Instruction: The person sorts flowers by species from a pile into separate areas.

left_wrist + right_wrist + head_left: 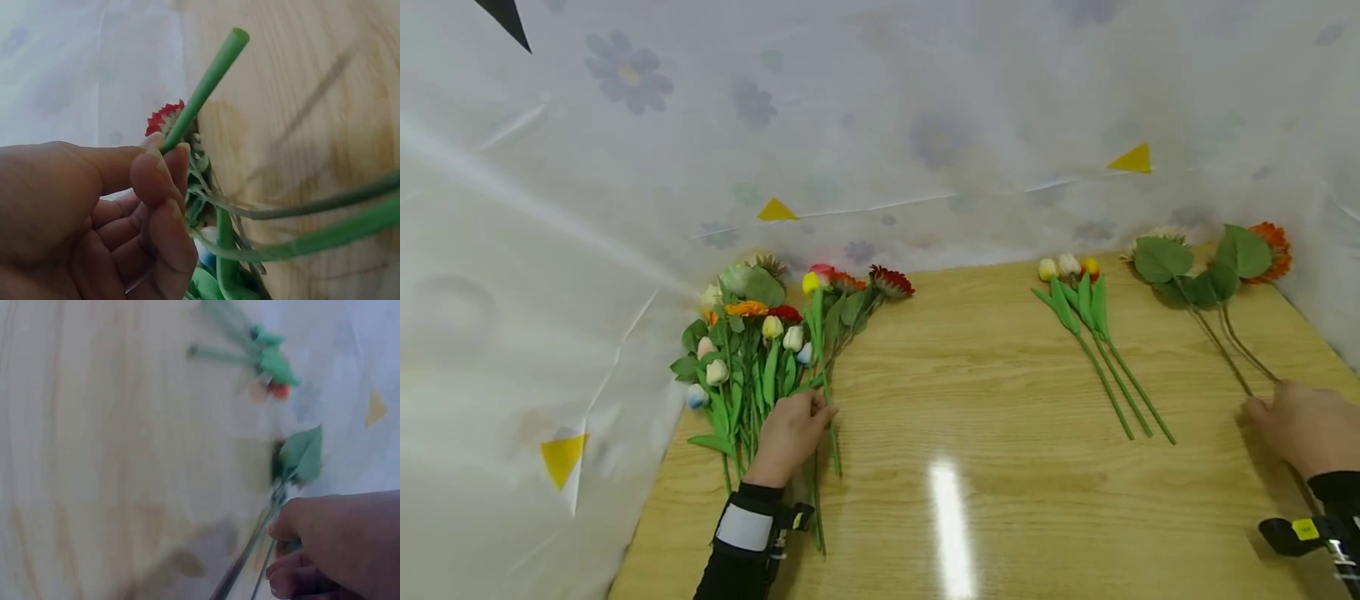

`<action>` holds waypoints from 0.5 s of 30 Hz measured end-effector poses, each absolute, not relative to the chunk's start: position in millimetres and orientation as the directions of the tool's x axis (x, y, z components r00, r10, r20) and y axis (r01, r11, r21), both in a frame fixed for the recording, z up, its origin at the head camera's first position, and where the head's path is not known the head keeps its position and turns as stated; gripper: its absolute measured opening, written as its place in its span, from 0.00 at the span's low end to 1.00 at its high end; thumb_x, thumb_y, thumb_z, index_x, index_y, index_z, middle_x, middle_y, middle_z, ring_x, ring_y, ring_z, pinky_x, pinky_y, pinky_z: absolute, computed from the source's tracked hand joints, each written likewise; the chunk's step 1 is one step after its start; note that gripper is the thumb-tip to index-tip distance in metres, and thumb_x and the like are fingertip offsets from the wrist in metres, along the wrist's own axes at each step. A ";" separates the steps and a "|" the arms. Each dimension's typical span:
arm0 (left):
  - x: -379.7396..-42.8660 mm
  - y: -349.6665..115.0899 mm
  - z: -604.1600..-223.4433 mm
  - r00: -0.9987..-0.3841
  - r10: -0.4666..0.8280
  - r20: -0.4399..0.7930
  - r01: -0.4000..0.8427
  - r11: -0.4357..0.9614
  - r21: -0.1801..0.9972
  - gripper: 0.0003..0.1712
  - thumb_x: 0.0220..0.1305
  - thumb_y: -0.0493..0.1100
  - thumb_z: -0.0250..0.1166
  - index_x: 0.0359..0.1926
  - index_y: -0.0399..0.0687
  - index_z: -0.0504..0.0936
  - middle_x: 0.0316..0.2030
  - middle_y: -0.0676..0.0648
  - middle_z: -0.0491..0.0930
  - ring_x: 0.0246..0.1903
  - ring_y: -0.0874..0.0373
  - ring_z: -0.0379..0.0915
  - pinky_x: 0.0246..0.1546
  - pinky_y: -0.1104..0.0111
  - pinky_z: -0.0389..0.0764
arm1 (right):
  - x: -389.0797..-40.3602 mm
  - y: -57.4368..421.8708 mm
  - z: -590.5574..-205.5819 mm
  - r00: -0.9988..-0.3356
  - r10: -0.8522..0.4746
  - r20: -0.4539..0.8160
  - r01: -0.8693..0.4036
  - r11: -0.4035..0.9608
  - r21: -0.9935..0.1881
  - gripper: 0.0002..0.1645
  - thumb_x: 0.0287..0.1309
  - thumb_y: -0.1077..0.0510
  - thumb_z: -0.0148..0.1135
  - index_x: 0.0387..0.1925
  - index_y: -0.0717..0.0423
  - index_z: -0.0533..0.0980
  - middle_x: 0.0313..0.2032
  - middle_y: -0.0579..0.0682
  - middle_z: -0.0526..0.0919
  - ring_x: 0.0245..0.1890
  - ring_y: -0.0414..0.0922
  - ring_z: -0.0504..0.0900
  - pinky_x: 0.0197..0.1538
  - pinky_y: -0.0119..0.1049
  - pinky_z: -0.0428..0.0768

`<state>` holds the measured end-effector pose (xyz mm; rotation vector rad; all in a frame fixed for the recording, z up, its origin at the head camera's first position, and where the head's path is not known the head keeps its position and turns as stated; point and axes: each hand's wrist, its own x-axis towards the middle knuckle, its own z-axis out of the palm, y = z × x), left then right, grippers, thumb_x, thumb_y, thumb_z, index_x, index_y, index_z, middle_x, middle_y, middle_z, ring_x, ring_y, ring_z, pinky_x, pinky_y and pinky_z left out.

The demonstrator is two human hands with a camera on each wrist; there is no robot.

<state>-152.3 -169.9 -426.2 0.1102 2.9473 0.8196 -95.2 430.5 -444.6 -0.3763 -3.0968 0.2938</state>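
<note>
On the left, my left hand pinches a slim green tulip stem between thumb and fingertips. The yellow tulip lies up the table from this hand, beside a spread bunch with white tulips, a dark red daisy-like flower and orange blooms. At the right side, my right hand is over the long stems of a large orange flower and a pale one with broad green leaves. Its thumb and fingers stand apart around a thin stem in the right wrist view.
Three tulips, white, pale and yellow-red, lie side by side right of the middle. The wooden table meets a pale flowered sheet at its back and left. Yellow triangles mark the sheet.
</note>
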 end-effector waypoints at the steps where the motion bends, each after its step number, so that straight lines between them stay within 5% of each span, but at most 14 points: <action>1: -152.7 -168.3 -424.5 -0.994 0.099 -0.048 0.059 0.847 0.529 0.12 0.71 0.48 0.64 0.31 0.48 0.77 0.19 0.51 0.72 0.14 0.59 0.64 0.16 0.68 0.64 | -95.0 424.8 -443.1 -0.981 0.191 0.041 0.180 0.965 -0.192 0.29 0.68 0.58 0.55 0.10 0.57 0.62 0.09 0.49 0.63 0.10 0.47 0.64 0.18 0.39 0.62; 7: -151.2 -143.9 -410.4 -0.982 0.190 -0.006 0.139 0.740 0.658 0.10 0.71 0.48 0.63 0.38 0.46 0.78 0.27 0.50 0.80 0.17 0.56 0.76 0.17 0.67 0.71 | -102.2 357.4 -427.6 -0.972 -0.117 0.201 -0.173 0.942 -0.287 0.10 0.67 0.62 0.60 0.30 0.65 0.76 0.13 0.45 0.69 0.11 0.38 0.61 0.18 0.34 0.59; 15: -141.4 -82.7 -403.9 -0.909 0.416 0.029 0.253 0.495 0.831 0.10 0.71 0.52 0.62 0.39 0.52 0.77 0.29 0.52 0.81 0.20 0.47 0.80 0.17 0.69 0.74 | -92.6 221.3 -421.7 -0.890 -0.444 0.107 -0.368 0.559 -0.742 0.09 0.73 0.55 0.56 0.43 0.56 0.77 0.15 0.37 0.70 0.13 0.31 0.64 0.18 0.29 0.66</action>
